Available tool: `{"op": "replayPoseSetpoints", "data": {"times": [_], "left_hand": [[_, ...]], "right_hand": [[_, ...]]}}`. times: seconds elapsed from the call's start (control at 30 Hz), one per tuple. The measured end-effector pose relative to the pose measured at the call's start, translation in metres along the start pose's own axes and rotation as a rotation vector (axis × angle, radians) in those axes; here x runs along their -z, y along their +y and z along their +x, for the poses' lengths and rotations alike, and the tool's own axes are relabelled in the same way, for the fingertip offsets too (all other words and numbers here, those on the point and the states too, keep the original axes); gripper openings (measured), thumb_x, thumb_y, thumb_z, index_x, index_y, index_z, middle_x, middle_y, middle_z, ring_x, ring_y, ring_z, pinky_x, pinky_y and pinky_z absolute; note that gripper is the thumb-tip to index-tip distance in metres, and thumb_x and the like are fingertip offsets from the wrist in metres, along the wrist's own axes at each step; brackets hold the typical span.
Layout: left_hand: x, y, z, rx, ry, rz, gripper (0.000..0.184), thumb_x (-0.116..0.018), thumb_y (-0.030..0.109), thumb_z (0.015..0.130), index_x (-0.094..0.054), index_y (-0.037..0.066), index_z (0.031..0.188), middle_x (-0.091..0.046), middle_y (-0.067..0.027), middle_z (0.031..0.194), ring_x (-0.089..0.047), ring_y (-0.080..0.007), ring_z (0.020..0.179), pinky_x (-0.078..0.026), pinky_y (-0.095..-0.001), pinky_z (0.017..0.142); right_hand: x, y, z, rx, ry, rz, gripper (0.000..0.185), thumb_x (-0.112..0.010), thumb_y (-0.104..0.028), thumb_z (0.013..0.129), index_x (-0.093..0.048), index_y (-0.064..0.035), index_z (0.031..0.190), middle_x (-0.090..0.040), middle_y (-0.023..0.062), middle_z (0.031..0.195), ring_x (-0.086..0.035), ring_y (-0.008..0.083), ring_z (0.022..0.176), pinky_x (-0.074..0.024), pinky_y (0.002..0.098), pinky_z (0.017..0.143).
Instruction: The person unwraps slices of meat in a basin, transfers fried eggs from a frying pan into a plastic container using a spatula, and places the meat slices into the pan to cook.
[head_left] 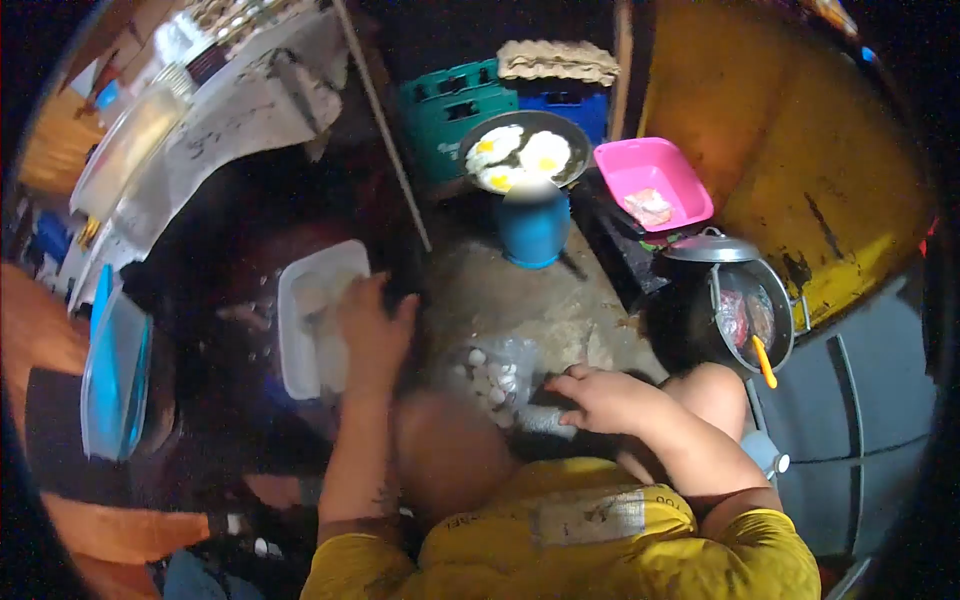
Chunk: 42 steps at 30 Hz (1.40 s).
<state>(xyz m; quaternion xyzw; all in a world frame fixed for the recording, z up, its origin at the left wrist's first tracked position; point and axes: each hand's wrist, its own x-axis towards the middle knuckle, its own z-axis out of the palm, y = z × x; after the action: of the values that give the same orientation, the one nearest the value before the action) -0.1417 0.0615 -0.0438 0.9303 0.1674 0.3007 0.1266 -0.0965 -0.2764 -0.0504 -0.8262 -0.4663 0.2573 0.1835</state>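
While my left hand (pixel 372 312) is over the white container (pixel 290 330), grip unclear, my right hand (pixel 605 400), fingers parted, is beside the clear bag (pixel 517 354).

A green crate (pixel 430 135) stands beside a blue crate (pixel 585 108) at the back. A pink basin (pixel 680 180) sits to their right. Nearer, an orange handle (pixel 763 362) crosses the rim of a pot (pixel 788 345), beside a metal lid (pixel 712 248).

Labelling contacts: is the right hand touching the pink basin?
Apart: the head view shows bare floor between the right hand and the pink basin.
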Motion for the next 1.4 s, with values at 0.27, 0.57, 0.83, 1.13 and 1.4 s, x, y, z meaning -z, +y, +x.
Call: {"op": "replayPoseSetpoints", "data": {"times": [0.27, 0.57, 0.83, 1.13, 1.4], "left_hand": [[-0.039, 0.019, -0.058, -0.048, -0.089, -0.314, 0.045, -0.076, 0.024, 0.076, -0.061, 0.011, 0.117, -0.048, -0.0219, 0.132, -0.044, -0.0398, 0.125, -0.038, -0.0465, 0.105], [-0.026, 0.037, -0.075, -0.006, -0.066, -0.369, 0.038, -0.076, 0.022, 0.075, -0.065, 0.009, 0.109, -0.053, -0.0184, 0.120, -0.052, -0.0352, 0.114, -0.044, -0.0421, 0.099], [-0.029, 0.140, -0.096, -0.051, 0.056, -0.657, 0.036, -0.076, 0.018, 0.072, -0.064, 0.006, 0.103, -0.055, -0.0193, 0.115, -0.048, -0.0355, 0.116, -0.040, -0.0427, 0.101], [0.018, 0.163, -0.124, -0.193, -0.001, -0.825, 0.033, -0.074, 0.012, 0.072, -0.061, 0.004, 0.102, -0.052, -0.0205, 0.113, -0.053, -0.0358, 0.110, -0.045, -0.0397, 0.094], [0.013, 0.102, -0.113, 0.084, -0.089, -0.790, 0.032, -0.075, 0.012, 0.075, -0.061, 0.003, 0.103, -0.052, -0.0179, 0.114, -0.058, -0.0308, 0.100, -0.052, -0.0359, 0.081]], "right_hand": [[0.002, -0.009, -0.012, 0.050, -0.122, -0.027, 0.048, -0.064, -0.022, 0.086, -0.051, -0.0078, 0.131, -0.058, 0.0226, 0.120, -0.056, 0.0413, 0.110, -0.0463, 0.0439, 0.092], [0.006, 0.002, -0.063, -0.019, 0.206, -0.075, 0.039, -0.060, -0.012, 0.088, -0.055, -0.0041, 0.125, -0.061, 0.0249, 0.114, -0.057, 0.0425, 0.106, -0.0466, 0.0454, 0.090], [-0.023, 0.003, -0.078, -0.061, 0.088, -0.080, 0.042, -0.066, -0.009, 0.085, -0.055, -0.0024, 0.125, -0.064, 0.0227, 0.112, -0.065, 0.0329, 0.097, -0.0505, 0.0397, 0.083], [-0.041, -0.002, -0.092, -0.119, -0.017, -0.130, 0.047, -0.066, -0.012, 0.085, -0.054, -0.0051, 0.130, -0.064, 0.0252, 0.112, -0.062, 0.0378, 0.105, -0.0479, 0.0395, 0.089], [-0.031, -0.018, -0.064, -0.058, -0.079, -0.238, 0.050, -0.068, -0.028, 0.086, -0.054, -0.0068, 0.129, -0.061, 0.0242, 0.116, -0.058, 0.0421, 0.108, -0.0476, 0.0435, 0.090]]}}
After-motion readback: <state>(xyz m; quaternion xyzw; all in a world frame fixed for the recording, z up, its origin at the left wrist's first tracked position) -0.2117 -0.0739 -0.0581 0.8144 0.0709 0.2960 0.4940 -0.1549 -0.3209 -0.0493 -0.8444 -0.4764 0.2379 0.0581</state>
